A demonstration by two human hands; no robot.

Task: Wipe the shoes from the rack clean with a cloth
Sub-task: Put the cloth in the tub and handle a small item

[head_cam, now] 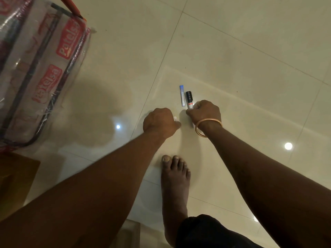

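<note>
Cream glossy floor tiles [232,51] under everything; person bent over them. Right hand [204,110]: fingers curled tight round a black-capped white tube [189,99], cap end pointing away from the wrist; cannot tell whether the tube touches the floor. Copper-coloured bangle [207,127] on that wrist. Slim blue-and-white strip [182,95] lies flat on the tile just left of the tube, parallel to it. Left hand [161,122]: closed in a fist, knuckles up, near the right hand but apart. Small white scrap [175,119] peeks out at its thumb side; cloth or not, cannot tell. Bare foot [174,176] planted on the tiles between the two forearms. Clear-plastic-wrapped dark tube frame [44,68] with red labels at far left, well apart from both hands. Shoes and rack: cannot place from this view.
</note>
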